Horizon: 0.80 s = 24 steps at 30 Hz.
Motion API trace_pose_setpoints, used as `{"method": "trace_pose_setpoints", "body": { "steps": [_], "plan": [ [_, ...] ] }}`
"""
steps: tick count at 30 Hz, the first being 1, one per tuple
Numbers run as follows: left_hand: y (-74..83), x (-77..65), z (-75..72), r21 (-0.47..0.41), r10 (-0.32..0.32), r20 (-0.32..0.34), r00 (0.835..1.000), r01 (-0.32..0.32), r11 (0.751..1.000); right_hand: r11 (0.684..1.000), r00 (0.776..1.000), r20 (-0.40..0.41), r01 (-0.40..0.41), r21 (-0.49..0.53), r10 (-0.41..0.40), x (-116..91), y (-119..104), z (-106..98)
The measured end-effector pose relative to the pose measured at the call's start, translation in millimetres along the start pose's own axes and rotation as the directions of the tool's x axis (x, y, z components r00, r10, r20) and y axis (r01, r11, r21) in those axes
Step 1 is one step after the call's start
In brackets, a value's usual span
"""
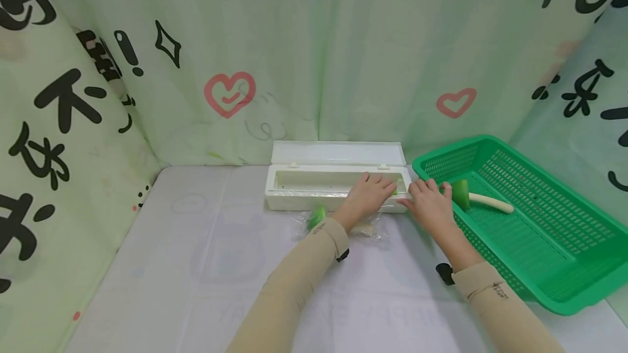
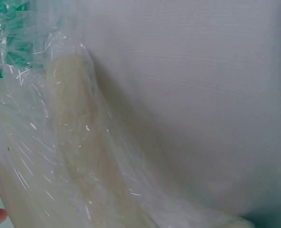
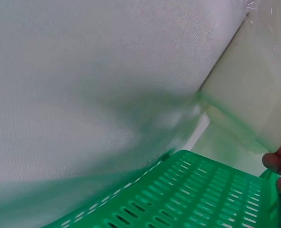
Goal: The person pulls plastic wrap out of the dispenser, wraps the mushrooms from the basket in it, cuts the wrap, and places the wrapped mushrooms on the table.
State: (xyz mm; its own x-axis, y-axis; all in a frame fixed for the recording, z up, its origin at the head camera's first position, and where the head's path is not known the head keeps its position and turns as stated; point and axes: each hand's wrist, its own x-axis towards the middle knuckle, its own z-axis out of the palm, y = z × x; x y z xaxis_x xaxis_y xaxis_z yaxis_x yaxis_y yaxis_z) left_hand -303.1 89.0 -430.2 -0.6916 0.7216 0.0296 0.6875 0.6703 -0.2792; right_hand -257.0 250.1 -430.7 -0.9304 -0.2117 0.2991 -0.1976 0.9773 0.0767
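White box (image 1: 294,201), lid (image 1: 337,153) tipped back, clear film (image 2: 21,156) over its front; left of the green basket (image 1: 535,233), on white cloth (image 1: 235,266) before pale-green printed curtains (image 1: 343,70). One box, one basket; two green-and-white objects: one inside the basket (image 1: 478,199), one film-wrapped to its left (image 1: 318,218). Left hand (image 1: 365,198) over the box, right hand (image 1: 434,208) touching its basket-side end; cannot tell whether pinching.

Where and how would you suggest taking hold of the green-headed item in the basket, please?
Probably by its pale handle, pinched from above: it is slim and points away from the right hand, whereas the thicker green head sits close to that hand and the left side of the green basket.
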Motion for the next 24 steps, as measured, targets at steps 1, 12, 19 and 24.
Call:
{"method": "trace_pose_setpoints", "body": {
  "steps": [1,12,19,24],
  "plan": [
    [0.1,-0.3,-0.6,-0.009,-0.005,0.011,1.000,0.005,1.000,1.000,1.000,0.001,0.001,-0.002,-0.001,0.0,0.2,0.2],
    [-4.7,-6.1,-1.3,-0.009,-0.005,0.014,1.000,0.005,1.000,1.000,1.000,0.025,-0.004,-0.013,0.004,0.3,0.3,-1.6],
    [-6.8,-7.4,-1.3,0.040,-0.004,-0.003,1.000,0.004,0.999,1.000,1.000,0.003,-0.005,-0.001,0.005,-0.9,2.2,-1.4],
    [-7.5,-9.9,-3.3,0.053,-0.011,0.022,1.000,0.010,0.999,1.000,1.000,0.000,0.001,0.008,-0.001,-1.0,1.6,0.1]
  ]
}}
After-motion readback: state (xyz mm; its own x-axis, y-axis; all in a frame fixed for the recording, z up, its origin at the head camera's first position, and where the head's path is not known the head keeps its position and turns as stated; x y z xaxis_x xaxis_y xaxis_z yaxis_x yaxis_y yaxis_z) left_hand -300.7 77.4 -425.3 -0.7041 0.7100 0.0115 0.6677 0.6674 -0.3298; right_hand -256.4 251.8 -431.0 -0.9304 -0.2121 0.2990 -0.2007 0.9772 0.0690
